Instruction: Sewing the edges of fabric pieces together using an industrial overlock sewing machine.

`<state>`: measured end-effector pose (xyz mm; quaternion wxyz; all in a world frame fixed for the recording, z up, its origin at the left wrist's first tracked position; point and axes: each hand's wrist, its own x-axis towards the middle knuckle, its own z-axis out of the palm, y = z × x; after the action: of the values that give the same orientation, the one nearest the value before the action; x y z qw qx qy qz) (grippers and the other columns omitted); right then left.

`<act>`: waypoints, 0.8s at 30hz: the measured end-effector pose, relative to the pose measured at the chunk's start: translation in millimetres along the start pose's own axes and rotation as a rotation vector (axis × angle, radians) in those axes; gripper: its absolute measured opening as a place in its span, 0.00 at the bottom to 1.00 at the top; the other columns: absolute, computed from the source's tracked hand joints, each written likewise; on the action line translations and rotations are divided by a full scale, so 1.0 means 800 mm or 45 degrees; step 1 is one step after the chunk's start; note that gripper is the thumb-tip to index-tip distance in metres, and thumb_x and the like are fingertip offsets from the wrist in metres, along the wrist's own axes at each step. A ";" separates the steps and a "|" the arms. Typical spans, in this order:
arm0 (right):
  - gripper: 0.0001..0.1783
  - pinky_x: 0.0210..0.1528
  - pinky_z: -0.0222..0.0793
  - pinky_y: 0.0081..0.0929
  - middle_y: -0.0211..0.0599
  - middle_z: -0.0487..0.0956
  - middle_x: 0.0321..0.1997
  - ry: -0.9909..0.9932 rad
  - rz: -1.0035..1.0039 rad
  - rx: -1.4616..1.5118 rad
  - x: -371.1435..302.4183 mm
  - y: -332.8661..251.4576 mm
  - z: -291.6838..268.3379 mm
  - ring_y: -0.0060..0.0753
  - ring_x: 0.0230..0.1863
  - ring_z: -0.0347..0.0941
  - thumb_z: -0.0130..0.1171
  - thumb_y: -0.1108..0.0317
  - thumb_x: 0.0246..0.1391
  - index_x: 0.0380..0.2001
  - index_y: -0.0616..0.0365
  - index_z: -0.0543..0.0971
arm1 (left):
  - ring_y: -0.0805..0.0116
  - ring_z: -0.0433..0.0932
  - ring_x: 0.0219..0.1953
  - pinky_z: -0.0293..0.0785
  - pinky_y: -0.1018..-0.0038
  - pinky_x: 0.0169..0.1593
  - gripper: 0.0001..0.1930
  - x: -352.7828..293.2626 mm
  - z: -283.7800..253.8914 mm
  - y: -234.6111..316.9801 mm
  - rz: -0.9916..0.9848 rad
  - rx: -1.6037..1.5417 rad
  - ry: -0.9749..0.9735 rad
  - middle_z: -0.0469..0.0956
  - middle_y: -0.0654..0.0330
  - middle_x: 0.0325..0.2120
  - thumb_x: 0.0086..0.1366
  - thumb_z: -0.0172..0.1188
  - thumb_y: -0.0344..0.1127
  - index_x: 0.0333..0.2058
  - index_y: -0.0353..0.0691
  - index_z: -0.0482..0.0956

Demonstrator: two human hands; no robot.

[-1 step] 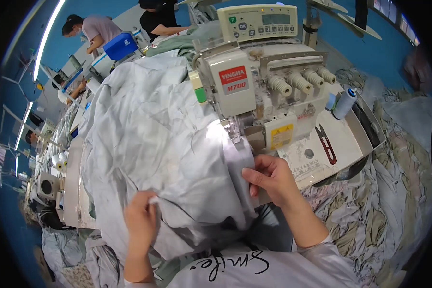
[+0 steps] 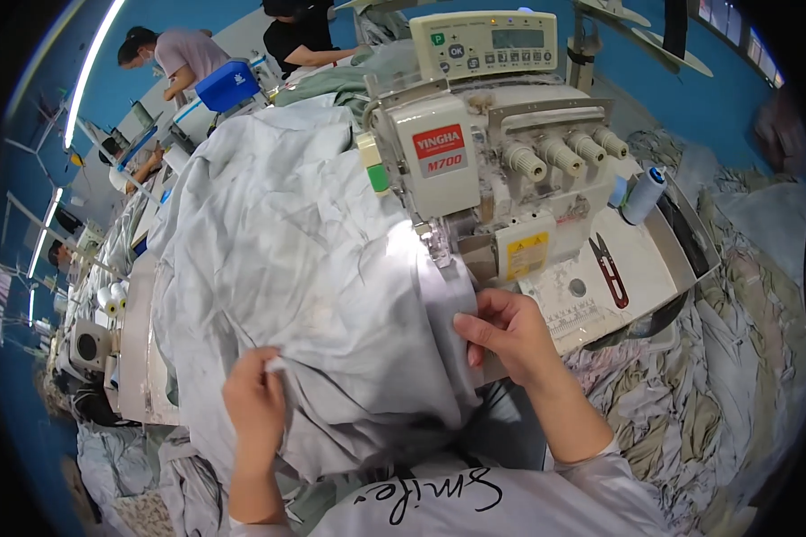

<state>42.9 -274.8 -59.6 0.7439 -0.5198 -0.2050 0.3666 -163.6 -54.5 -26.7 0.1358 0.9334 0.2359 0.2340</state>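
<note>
Thumb against fingers, the right grip [image 2: 510,336] is clamped on the folded edge of the pale grey cloth [image 2: 269,224], right of centre in the frame. At lower left, the left grip [image 2: 254,401] is pinched on a loose fold of it. The cloth spreads across the left and centre, its edge reaching the lit presser foot [image 2: 434,240] of the sewing machine [image 2: 439,195]. The step looks like guiding that edge into the stitching; the next move would seem to call for a straight, flat edge and slack in the left fold.

A red label [image 2: 438,140] with white lettering sits on the machine's front, red characters just below it. Right of that is a yellow label [image 2: 527,256] with warning triangles; above, a control panel [image 2: 488,46] with printed buttons. Black script crosses the shirt [image 2: 376,519] at bottom centre.
</note>
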 end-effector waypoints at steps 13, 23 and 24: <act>0.08 0.16 0.63 0.14 0.27 0.72 0.19 0.000 0.023 0.090 0.000 -0.006 0.006 0.17 0.15 0.69 0.61 0.71 0.49 0.23 0.62 0.73 | 0.74 0.71 0.30 0.69 0.80 0.34 0.04 0.161 -0.033 -0.042 0.073 -0.917 0.502 0.70 0.59 0.33 0.60 0.45 0.20 0.32 0.33 0.69; 0.11 0.19 0.65 0.13 0.26 0.73 0.19 -0.048 0.013 0.040 0.002 -0.002 0.004 0.14 0.17 0.69 0.62 0.65 0.50 0.26 0.61 0.74 | 0.53 0.70 0.38 0.66 0.69 0.41 0.15 0.053 0.032 -0.029 0.296 0.080 -0.317 0.69 0.51 0.35 0.43 0.66 0.32 0.31 0.35 0.76; 0.10 0.18 0.64 0.14 0.27 0.73 0.19 -0.036 0.001 0.049 0.002 -0.002 0.004 0.16 0.16 0.69 0.62 0.67 0.49 0.25 0.62 0.74 | 0.52 0.71 0.34 0.67 0.69 0.37 0.09 0.049 0.036 -0.036 0.129 0.037 -0.277 0.71 0.51 0.30 0.45 0.63 0.28 0.27 0.34 0.76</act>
<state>41.8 -272.1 -57.1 0.7507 -0.5001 -0.2081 0.3782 -129.2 -14.3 -47.0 0.1351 0.9658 0.1758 0.1343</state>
